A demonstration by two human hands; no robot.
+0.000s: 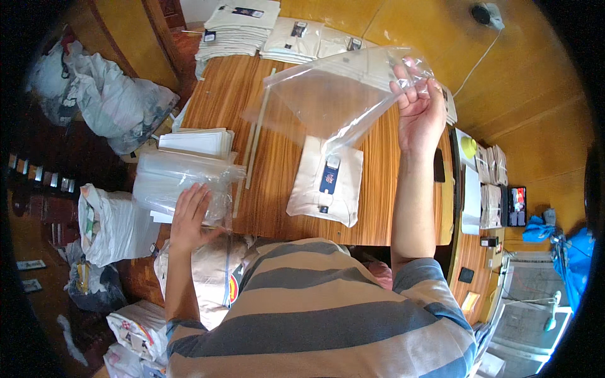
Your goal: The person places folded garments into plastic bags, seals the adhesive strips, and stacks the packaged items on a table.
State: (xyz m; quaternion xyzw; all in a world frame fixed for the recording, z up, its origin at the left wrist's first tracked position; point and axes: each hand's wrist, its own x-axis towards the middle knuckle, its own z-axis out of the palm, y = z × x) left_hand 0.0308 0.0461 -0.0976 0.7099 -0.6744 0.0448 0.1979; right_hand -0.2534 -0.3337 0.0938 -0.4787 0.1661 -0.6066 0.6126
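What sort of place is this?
Probably a small workshop or storeroom: stacks of folded cloth on a wooden table, a pile of clear bags, and stuffed sacks at the left.

Folded cloth on the middle of the table, a plastic bag overlapping its upper edge in the frame.
The bag extends to the right hand at upper right; the left hand is on a pile of plastic bags at centre left. Cloth stacks line the table's far edge, top of frame; sacks lie beyond its left side.
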